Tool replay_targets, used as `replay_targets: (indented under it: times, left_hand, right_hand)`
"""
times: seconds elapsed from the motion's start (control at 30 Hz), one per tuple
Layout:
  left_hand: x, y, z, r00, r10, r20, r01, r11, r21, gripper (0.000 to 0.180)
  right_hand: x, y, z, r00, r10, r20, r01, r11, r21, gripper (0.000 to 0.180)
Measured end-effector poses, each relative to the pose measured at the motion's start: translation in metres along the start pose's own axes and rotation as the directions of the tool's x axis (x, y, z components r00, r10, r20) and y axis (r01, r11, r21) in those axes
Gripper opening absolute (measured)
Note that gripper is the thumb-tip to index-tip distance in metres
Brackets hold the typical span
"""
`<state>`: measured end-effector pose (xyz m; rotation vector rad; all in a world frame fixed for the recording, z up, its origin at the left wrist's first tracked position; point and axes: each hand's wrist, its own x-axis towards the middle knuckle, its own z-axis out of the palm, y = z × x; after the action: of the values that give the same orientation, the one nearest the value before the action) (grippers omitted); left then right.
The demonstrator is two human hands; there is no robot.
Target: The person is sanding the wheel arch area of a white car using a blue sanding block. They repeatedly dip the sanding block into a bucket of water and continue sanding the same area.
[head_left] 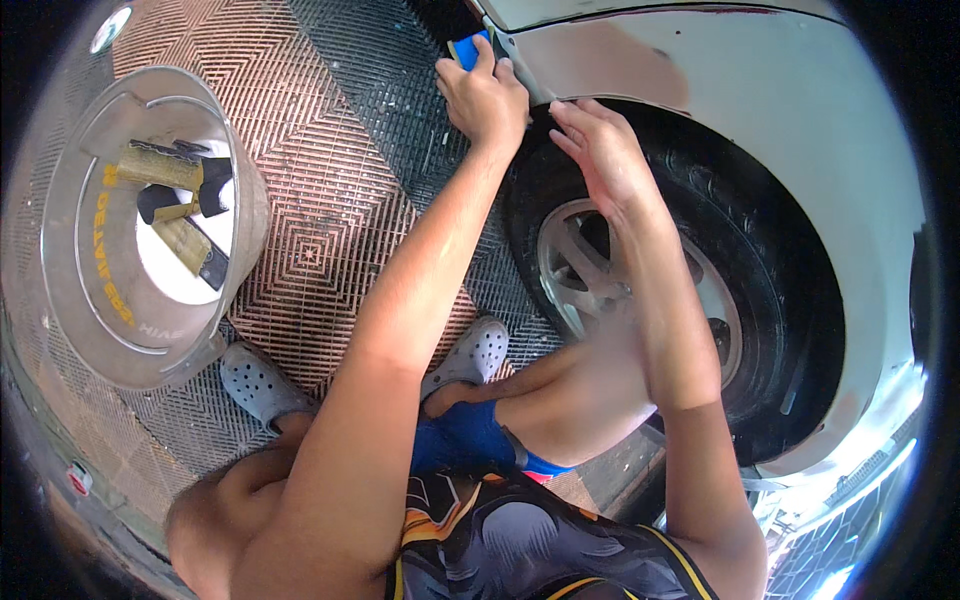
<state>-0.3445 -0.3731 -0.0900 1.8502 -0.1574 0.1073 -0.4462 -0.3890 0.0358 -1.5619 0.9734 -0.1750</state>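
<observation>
My left hand [487, 98] is closed on a small blue block [470, 50] with a yellowish edge, which looks like a sanding block. It holds the block at the lower edge of a pale car panel [760, 100], just ahead of the wheel arch; the hand hides much of the block. To its right, my right hand [605, 150] has its fingers stretched out at the lip of the arch, over the top of the tyre [770, 270], and holds nothing. Above the arch, a brownish, smooth-edged patch [630, 65] marks the panel.
A clear bucket [235, 150] stands at the left with several curled yellow-and-black pieces [165, 165] inside. Slatted floor tiles [310, 250] lie beneath. My feet are in grey clogs [262, 385], close to the bucket. The spoked wheel rim [570, 250] sits beside my knee.
</observation>
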Motion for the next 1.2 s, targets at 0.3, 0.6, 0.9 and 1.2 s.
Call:
replay_targets:
  times: [0.3, 0.6, 0.9, 1.2]
  left_hand:
    - [-0.011, 0.000, -0.003, 0.998, 0.054, 0.036, -0.051, 0.995, -0.082, 0.042]
    - [-0.005, 0.001, 0.002, 0.998, -0.049, 0.027, 0.050, 0.998, -0.039, 0.046]
    - [-0.013, 0.002, -0.002, 0.999, 0.026, 0.039, -0.024, 0.998, -0.050, 0.046]
    - [-0.013, 0.003, -0.005, 0.998, 0.000, 0.070, 0.005, 0.998, -0.069, 0.044]
  right_hand:
    - [0.008, -0.009, 0.003, 1.000, -0.027, 0.004, 0.027, 1.000, -0.001, 0.043]
    - [0.004, -0.013, 0.003, 0.999, -0.040, 0.019, 0.040, 0.998, -0.048, 0.043]
    - [0.009, -0.009, -0.002, 0.999, 0.006, 0.045, -0.005, 1.000, -0.016, 0.053]
    - [0.004, -0.009, -0.002, 0.999, -0.022, 0.032, 0.023, 0.999, -0.039, 0.049]
